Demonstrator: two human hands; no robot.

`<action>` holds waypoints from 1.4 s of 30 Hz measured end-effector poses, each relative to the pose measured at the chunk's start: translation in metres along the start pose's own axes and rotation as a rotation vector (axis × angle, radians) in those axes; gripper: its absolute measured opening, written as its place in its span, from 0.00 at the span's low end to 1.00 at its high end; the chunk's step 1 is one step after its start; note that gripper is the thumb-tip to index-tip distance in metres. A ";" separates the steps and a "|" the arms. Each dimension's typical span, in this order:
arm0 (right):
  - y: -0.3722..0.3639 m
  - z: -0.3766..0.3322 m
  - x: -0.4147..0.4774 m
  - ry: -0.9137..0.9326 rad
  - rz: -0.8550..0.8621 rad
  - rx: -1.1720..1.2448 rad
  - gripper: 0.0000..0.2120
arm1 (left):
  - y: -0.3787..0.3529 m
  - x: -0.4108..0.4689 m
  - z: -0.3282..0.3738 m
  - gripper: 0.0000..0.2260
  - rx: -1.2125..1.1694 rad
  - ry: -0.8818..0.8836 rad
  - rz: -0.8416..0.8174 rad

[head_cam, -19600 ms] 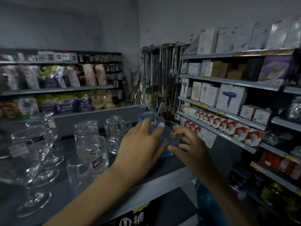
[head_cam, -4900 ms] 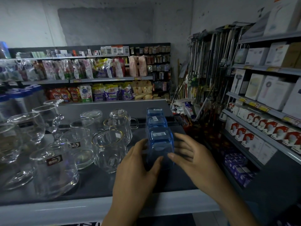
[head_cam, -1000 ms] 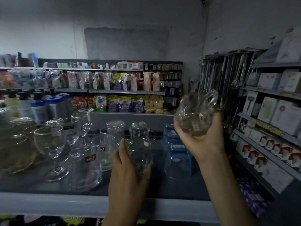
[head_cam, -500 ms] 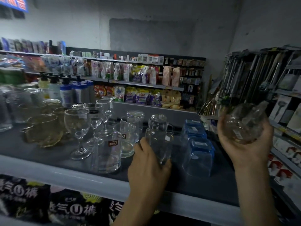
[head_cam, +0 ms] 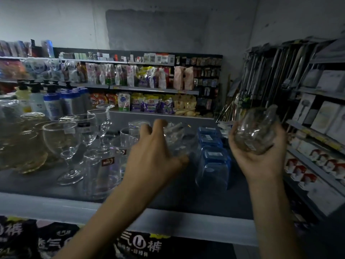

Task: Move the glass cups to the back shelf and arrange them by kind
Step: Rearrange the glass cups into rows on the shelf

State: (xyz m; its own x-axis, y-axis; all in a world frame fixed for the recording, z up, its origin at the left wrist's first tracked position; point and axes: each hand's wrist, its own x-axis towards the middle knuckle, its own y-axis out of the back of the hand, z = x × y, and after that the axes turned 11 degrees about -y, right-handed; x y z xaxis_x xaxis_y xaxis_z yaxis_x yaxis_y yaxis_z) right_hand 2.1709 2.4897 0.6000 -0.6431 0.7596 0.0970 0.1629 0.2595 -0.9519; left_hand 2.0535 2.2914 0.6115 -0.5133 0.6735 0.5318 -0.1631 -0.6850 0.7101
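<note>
The right hand holds a cup in curled fingers; the left hand wraps a mug. Glass looks slick and brittle: grip the body.

Right of frame, the right hand grips a round clear cup. At centre the left hand meets a blurred glass; blue cups stand beside it.

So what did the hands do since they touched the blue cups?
Both let go of the blue cups. The left-hand grip now holds a clear mug beside them; the right-hand grip holds a round glass up. The blue cups stayed in their row.
</note>
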 end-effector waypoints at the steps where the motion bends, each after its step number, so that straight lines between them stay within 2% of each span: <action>1: 0.005 -0.001 0.006 -0.034 0.032 0.006 0.21 | 0.005 0.005 0.003 0.39 0.012 -0.009 -0.005; 3: 0.005 0.000 0.006 -0.008 0.083 -0.049 0.24 | 0.012 0.017 0.006 0.38 0.044 -0.026 -0.023; 6: 0.009 0.001 0.008 -0.003 0.037 -0.121 0.24 | 0.019 0.034 0.008 0.38 0.067 -0.052 -0.078; 12: 0.010 0.000 0.008 -0.015 0.023 -0.127 0.26 | 0.028 0.076 0.000 0.29 0.121 -0.045 -0.287; 16: 0.013 0.000 0.010 -0.040 0.000 -0.127 0.26 | 0.027 0.112 -0.007 0.25 0.097 0.129 -0.508; 19: 0.014 0.001 0.011 -0.042 -0.002 -0.141 0.27 | 0.022 0.130 -0.011 0.31 0.088 0.285 -0.655; 21: 0.014 0.001 0.012 -0.042 -0.002 -0.133 0.28 | 0.016 0.137 -0.011 0.33 0.120 0.311 -0.716; 24: 0.014 0.001 0.012 -0.055 -0.003 -0.138 0.28 | 0.004 0.144 -0.008 0.31 0.185 0.258 -0.807; 27: 0.014 0.002 0.012 -0.058 0.013 -0.146 0.29 | -0.005 0.147 -0.004 0.37 0.262 0.209 -0.882; 30: 0.014 0.001 0.012 -0.066 0.027 -0.156 0.24 | -0.011 0.145 0.001 0.39 0.334 0.106 -0.939; 35: 0.011 0.001 0.009 -0.075 0.051 -0.188 0.18 | -0.012 0.141 0.005 0.36 0.424 -0.103 -1.016; 38: 0.009 0.001 0.008 -0.072 0.051 -0.190 0.23 | -0.012 0.136 0.004 0.36 0.539 -0.218 -1.049; 42: 0.010 0.001 0.009 -0.041 0.048 -0.189 0.28 | -0.005 0.127 0.003 0.37 0.485 -0.203 -1.004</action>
State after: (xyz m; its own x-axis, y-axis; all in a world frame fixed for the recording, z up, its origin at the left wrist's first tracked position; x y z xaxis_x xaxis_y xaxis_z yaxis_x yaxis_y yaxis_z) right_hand 2.1660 2.4988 0.5912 -0.6603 0.7501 0.0371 0.3291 0.3334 -0.8835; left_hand 1.9917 2.3816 0.6768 -0.1807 0.9207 -0.3459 -0.0574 0.3412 0.9382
